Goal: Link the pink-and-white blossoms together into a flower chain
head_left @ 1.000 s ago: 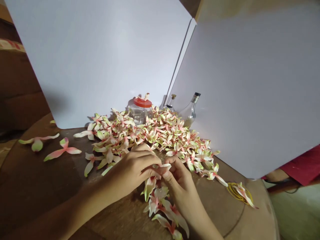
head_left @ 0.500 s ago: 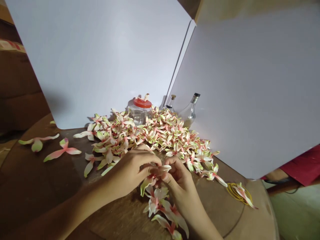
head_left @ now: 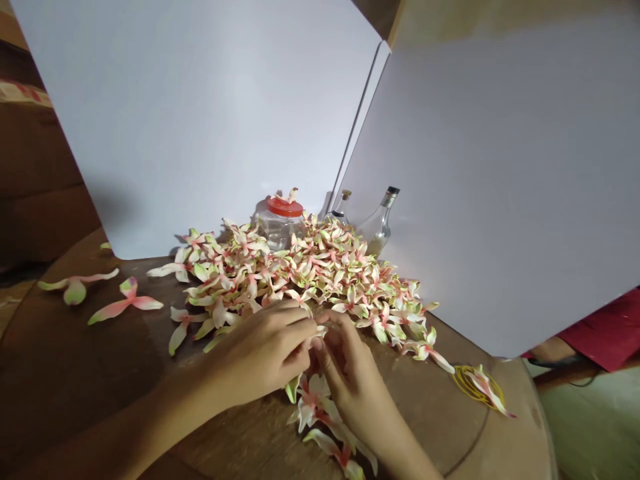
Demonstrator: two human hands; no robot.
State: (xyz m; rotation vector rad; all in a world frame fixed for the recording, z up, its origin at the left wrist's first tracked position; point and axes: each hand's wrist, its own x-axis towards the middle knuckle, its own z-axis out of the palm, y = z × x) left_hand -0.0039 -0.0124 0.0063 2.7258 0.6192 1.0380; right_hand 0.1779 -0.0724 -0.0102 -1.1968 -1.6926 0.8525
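My left hand and my right hand meet at the fingertips, pinching a small pale flower piece whose exact form they mostly hide. It appears joined to a strand of pink-and-green flowers running down from my hands toward the near table edge. A large heap of loose flowers lies just beyond my fingers. Two single flowers rest well to the left of my left hand.
A clear jar with a red lid and two glass bottles stand behind the heap, against white boards. Yellow rubber bands lie right on the round wooden table. A red cloth shows beyond.
My hands have drawn closer together, and their fingers now cover the top of the flower strand. The heap and the loose flowers have not visibly moved.
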